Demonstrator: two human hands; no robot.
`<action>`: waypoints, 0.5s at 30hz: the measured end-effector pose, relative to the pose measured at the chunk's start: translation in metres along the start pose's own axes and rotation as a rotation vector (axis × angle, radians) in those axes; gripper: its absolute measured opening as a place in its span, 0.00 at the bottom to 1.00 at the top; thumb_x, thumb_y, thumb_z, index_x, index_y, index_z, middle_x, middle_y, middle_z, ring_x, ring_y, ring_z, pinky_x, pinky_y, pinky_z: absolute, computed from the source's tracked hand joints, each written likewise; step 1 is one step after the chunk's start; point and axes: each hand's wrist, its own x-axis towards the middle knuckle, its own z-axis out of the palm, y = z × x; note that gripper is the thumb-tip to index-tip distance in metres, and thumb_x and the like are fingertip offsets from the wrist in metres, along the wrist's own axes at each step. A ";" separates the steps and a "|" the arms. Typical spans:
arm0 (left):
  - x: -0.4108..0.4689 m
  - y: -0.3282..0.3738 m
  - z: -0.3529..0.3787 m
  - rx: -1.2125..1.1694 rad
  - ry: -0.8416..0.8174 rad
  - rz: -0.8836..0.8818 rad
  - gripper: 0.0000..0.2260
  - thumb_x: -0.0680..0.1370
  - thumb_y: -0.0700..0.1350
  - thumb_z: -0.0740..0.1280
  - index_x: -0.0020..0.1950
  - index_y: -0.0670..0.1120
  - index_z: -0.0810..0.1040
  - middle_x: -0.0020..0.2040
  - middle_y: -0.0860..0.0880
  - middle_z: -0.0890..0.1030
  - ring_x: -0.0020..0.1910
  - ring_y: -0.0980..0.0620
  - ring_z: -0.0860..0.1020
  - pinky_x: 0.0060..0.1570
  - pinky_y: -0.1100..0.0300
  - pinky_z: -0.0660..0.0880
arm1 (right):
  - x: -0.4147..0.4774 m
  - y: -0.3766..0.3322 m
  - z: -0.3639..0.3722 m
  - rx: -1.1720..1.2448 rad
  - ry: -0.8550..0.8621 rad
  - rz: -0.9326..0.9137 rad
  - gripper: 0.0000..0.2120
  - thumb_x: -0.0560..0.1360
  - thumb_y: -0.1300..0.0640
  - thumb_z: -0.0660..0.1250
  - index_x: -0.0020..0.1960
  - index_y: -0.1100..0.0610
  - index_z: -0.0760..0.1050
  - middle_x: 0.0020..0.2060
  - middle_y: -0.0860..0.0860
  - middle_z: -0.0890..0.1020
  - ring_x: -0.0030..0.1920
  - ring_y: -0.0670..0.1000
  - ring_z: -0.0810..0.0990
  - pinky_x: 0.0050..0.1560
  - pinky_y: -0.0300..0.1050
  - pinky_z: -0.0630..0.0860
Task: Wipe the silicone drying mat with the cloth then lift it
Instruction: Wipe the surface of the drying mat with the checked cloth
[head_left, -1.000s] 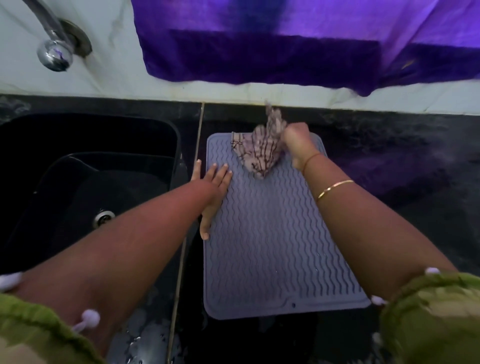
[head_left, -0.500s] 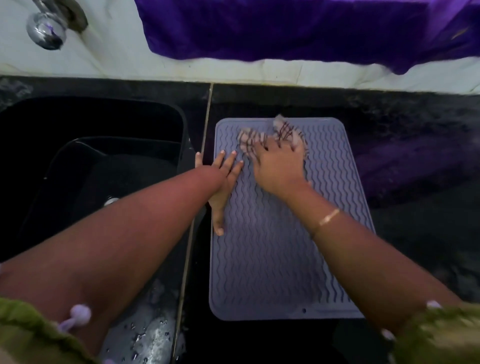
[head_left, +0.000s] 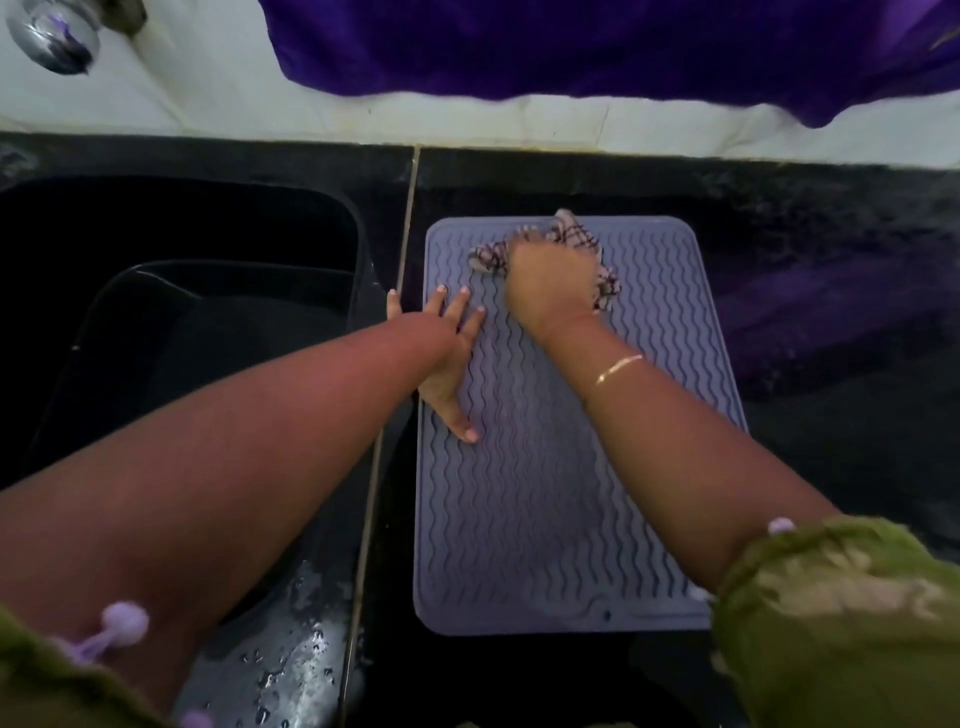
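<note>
A grey-lilac silicone drying mat (head_left: 540, 519) with wavy ridges lies flat on the black counter, right of the sink. A checked cloth (head_left: 582, 236) is bunched at the mat's far end. My right hand (head_left: 550, 283) presses down on the cloth and covers most of it; only its edges show. My left hand (head_left: 449, 358) lies flat on the mat's left edge, fingers spread, holding nothing.
A black sink (head_left: 176, 322) fills the left side, with a chrome tap (head_left: 54, 36) above it. Water drops sit on the sink's near rim (head_left: 291, 665). A purple cloth (head_left: 597, 47) hangs over the white wall behind. Black counter (head_left: 831, 312) extends to the right.
My right hand went from holding the cloth up at the mat's far edge to pressing it flat, then slid slightly right. The left hand stayed on the mat's left edge.
</note>
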 end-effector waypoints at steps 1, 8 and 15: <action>0.000 0.000 -0.001 0.005 0.003 -0.004 0.66 0.59 0.74 0.69 0.72 0.47 0.24 0.73 0.45 0.25 0.73 0.42 0.28 0.66 0.29 0.38 | 0.003 0.000 -0.003 0.016 -0.020 0.007 0.16 0.77 0.60 0.58 0.63 0.59 0.72 0.60 0.57 0.77 0.58 0.59 0.77 0.56 0.53 0.71; -0.002 0.004 -0.003 0.092 -0.034 -0.029 0.67 0.56 0.75 0.68 0.72 0.46 0.25 0.72 0.44 0.24 0.72 0.41 0.27 0.65 0.26 0.42 | -0.090 0.016 -0.009 -0.044 -0.059 -0.278 0.16 0.75 0.58 0.59 0.62 0.55 0.73 0.53 0.54 0.81 0.50 0.57 0.81 0.40 0.45 0.66; -0.005 0.005 0.005 0.058 0.064 -0.065 0.69 0.56 0.72 0.73 0.72 0.46 0.24 0.74 0.45 0.26 0.73 0.42 0.30 0.66 0.28 0.38 | -0.159 0.010 -0.014 -0.102 -0.085 -0.410 0.08 0.56 0.58 0.69 0.35 0.57 0.81 0.29 0.55 0.82 0.31 0.55 0.82 0.36 0.44 0.76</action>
